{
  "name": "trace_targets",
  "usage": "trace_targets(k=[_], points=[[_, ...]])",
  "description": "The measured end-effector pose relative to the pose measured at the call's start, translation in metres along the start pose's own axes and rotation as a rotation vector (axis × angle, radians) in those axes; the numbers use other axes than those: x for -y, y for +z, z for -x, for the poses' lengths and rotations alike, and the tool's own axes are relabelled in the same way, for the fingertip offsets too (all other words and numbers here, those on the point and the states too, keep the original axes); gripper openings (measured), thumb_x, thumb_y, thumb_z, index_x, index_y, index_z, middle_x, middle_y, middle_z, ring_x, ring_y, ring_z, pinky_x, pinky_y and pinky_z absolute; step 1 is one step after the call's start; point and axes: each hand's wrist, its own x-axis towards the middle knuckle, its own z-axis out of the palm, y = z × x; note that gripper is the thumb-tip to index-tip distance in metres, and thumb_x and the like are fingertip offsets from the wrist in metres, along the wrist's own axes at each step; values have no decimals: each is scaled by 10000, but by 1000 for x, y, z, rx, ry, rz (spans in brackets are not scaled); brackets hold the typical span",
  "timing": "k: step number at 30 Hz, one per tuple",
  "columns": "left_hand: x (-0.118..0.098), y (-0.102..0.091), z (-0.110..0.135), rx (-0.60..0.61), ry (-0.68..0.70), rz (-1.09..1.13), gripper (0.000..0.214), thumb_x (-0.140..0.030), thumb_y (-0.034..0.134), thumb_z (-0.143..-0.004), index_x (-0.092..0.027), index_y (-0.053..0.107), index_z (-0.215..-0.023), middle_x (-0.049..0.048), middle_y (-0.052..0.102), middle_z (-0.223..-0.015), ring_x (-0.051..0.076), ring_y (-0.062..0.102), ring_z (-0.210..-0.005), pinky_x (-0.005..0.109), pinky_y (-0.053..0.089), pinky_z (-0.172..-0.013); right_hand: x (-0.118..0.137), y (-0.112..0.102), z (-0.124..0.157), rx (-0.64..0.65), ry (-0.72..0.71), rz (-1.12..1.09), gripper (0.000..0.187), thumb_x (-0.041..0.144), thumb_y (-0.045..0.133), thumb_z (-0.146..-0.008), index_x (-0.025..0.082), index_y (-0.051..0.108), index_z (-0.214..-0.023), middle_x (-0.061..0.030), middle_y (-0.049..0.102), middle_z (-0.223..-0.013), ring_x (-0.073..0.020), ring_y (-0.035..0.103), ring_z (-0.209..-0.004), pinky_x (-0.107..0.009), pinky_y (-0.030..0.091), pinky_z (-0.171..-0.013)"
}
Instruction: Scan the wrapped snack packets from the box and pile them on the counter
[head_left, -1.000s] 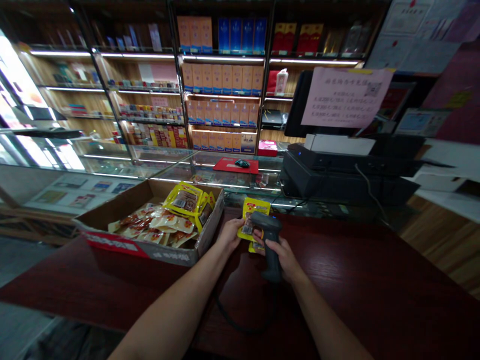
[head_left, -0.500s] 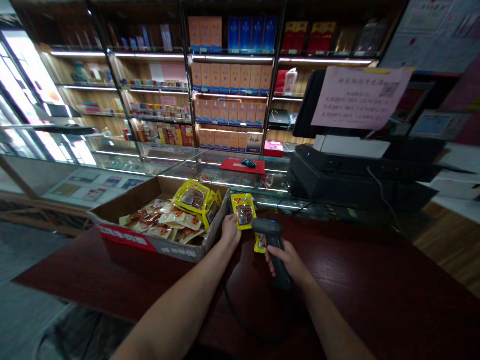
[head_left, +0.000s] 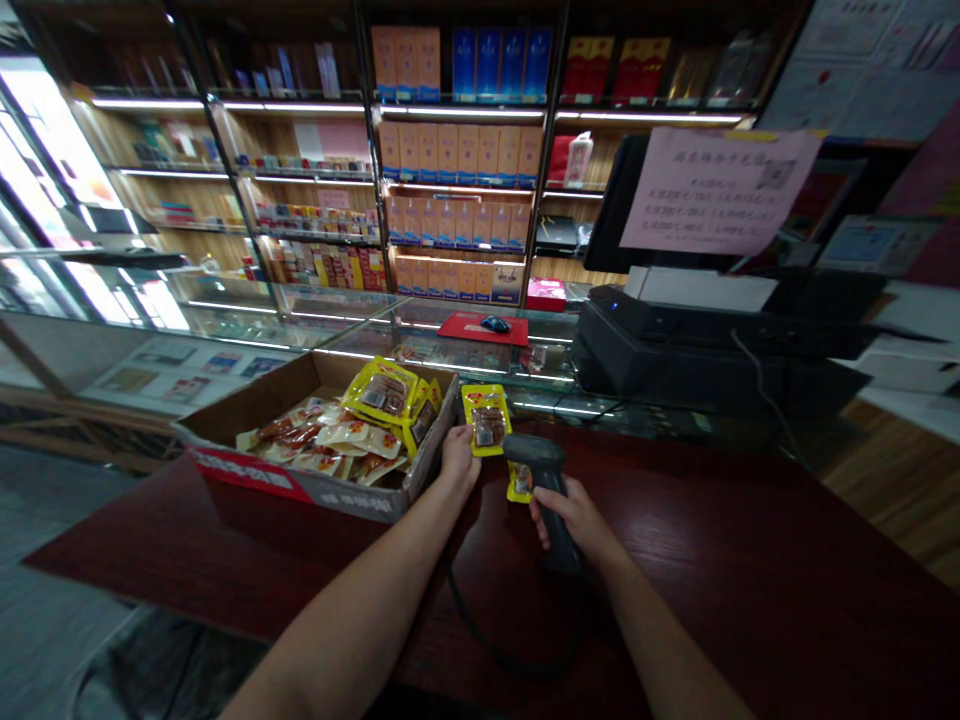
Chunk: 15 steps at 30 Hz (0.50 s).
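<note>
My left hand (head_left: 459, 455) pinches a small yellow snack packet (head_left: 485, 419) and holds it upright beside the right end of a cardboard box (head_left: 247, 467). My right hand (head_left: 568, 518) is wrapped round the grip of a dark barcode scanner (head_left: 541, 478), whose head points toward the packet. Another yellow packet (head_left: 517, 483) lies on the dark red counter (head_left: 750, 590) just behind the scanner. The box holds several yellow and pale snack packets (head_left: 360, 425).
A black cash register (head_left: 697, 350) with a monitor and a pink paper notice (head_left: 712, 190) stands at the back right. Glass display counters (head_left: 337, 325) run behind the box. Shelves of boxed goods (head_left: 450, 160) fill the back wall. The scanner's cable (head_left: 487, 640) loops toward me.
My left hand lifted one yellow packet away from the scanner and moved it left toward the box. A second packet stayed on the counter. The scanner shifted slightly right.
</note>
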Motion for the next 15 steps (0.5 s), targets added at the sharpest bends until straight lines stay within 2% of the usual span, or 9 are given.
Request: trace_targets(k=[4, 10, 13, 15], points=[[-3, 0, 5, 9, 8, -6, 227, -222, 685, -609, -164, 469, -648, -25, 548, -547, 102, 536, -504, 251, 446, -593, 4, 1, 2, -12, -32, -32, 322, 431, 667, -664, 165, 527, -779, 22, 604, -536, -108, 517, -345, -221, 439, -327], [-15, 11, 26, 129, 90, -94, 296, -309, 714, -549, -166, 460, -598, -47, 511, -505, 86, 480, -474, 223, 392, -526, 12, 4, 4, -28, -75, -129, 378, 446, 684, -660, 155, 537, -852, 17, 612, -547, -104, 508, -344, -221, 439, -331], [-37, 20, 34, 147, 159, -106, 271, -335, 676, -589, -179, 456, -611, -48, 504, -512, 95, 485, -491, 233, 403, -536, 21, 11, 5, -27, -98, -157, 357, 451, 687, -659, 156, 539, -795, 8, 615, -556, -100, 506, -345, -222, 437, -335], [-62, 24, 33, 134, 215, -143, 233, -340, 635, -638, -188, 458, -625, -45, 506, -529, 105, 507, -521, 244, 424, -569, 31, 18, 5, -20, -105, -168, 359, 443, 694, -653, 158, 546, -813, 8, 618, -572, -104, 512, -349, -227, 436, -333]])
